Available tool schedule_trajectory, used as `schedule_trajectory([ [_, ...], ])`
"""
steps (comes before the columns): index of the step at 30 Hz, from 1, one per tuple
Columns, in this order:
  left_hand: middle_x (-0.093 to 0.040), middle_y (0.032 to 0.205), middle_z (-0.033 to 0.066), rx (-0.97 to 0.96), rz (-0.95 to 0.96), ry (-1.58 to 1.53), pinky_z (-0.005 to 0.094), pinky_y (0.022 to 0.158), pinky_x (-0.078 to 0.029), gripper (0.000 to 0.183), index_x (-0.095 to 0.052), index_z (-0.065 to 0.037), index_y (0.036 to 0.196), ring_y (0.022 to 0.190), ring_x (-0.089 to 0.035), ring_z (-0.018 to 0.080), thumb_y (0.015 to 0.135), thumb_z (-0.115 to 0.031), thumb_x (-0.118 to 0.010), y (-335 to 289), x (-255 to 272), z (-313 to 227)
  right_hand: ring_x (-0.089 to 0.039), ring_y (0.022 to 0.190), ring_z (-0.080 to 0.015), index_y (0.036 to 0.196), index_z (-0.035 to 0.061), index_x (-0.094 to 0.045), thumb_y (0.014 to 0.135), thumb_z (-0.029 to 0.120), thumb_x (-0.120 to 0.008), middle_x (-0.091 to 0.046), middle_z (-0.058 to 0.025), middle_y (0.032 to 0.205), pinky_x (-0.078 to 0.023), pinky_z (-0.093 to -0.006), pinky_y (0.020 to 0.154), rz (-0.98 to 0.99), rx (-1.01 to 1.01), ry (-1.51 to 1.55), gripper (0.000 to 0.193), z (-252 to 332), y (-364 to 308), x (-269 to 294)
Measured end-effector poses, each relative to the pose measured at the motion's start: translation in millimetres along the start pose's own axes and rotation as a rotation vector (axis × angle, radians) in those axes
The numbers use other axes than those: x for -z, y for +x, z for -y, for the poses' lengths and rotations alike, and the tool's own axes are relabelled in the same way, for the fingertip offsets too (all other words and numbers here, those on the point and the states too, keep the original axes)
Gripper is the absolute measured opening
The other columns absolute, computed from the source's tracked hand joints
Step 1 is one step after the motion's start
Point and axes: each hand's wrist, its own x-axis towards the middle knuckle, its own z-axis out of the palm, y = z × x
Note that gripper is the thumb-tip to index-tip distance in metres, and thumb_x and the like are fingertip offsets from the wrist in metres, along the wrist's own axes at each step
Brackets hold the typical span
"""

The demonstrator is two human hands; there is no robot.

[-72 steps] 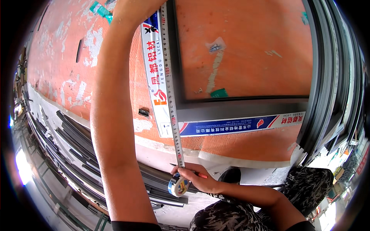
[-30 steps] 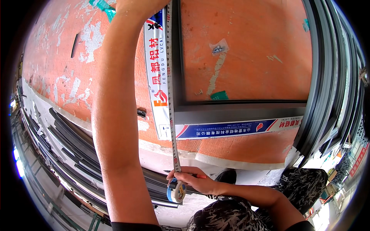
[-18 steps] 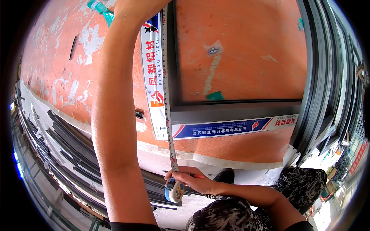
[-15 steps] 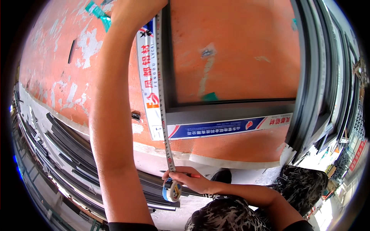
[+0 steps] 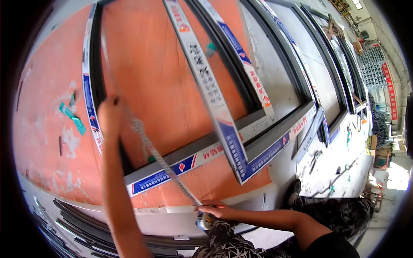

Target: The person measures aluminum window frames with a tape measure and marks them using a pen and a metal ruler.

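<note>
My right hand (image 5: 216, 210) is closed around a small tape measure (image 5: 203, 223) low in the middle, close to my knee. Its long blade (image 5: 168, 171) stretches up and left across the bottom bar of a dark window frame (image 5: 170, 158), its upper part blurred. My left hand (image 5: 111, 114) is by the frame's left bar, beside the blurred blade. Motion smears its fingers, so whether it touches the blade cannot be told. Blue, white and red printed film covers parts of the frame.
A loose film-wrapped bar (image 5: 205, 81) lies slantwise over the frame. More dark frames (image 5: 297, 71) lie to the right. Dark profile lengths (image 5: 86, 221) lie at lower left. Torn green film (image 5: 73, 118) sits on the orange sheet (image 5: 47, 129).
The view has swung right and shows more frames. The blade, straight along the left bar before, now slants across the frame. My left hand has come down from the top edge.
</note>
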Motion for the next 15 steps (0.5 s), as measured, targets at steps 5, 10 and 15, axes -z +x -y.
schedule_trajectory([
  [5,-0.066,0.07,0.0161,0.19,0.074,-0.331,0.0372,0.059,-0.049,0.032,-0.068,0.002,0.089,0.063,-0.066,0.0268,0.085,-0.028,-0.059,-20,-45,-91,-0.055,0.097,-0.0109,0.112,0.0046,-0.065,0.096,0.027,-0.053,-0.064,-0.0023,0.102,-0.042,-0.0256,0.086,-0.099,-0.037,-0.047,0.03,16,-55,64],
  [10,-0.065,0.071,0.0103,0.178,0.073,-0.649,0.0328,0.053,-0.048,0.029,-0.066,0.002,0.087,0.063,-0.063,0.0174,0.089,-0.024,-0.054,-31,-119,-159,-0.059,0.094,-0.0103,0.111,0.0034,-0.066,0.094,0.025,-0.058,-0.065,-0.0018,0.098,-0.045,-0.0253,0.086,-0.237,-0.027,0.004,0.029,24,-105,105],
  [15,-0.065,0.08,0.0089,0.437,0.584,-1.878,0.0328,0.054,-0.055,0.028,-0.061,-0.003,0.099,0.065,-0.064,0.0194,0.095,-0.024,-0.043,-31,-163,-151,-0.063,0.092,-0.014,0.109,-0.0002,-0.065,0.094,0.017,-0.056,-0.068,-0.0062,0.096,-0.05,-0.027,0.083,-0.369,0.043,0.096,0.025,31,-117,130],
])
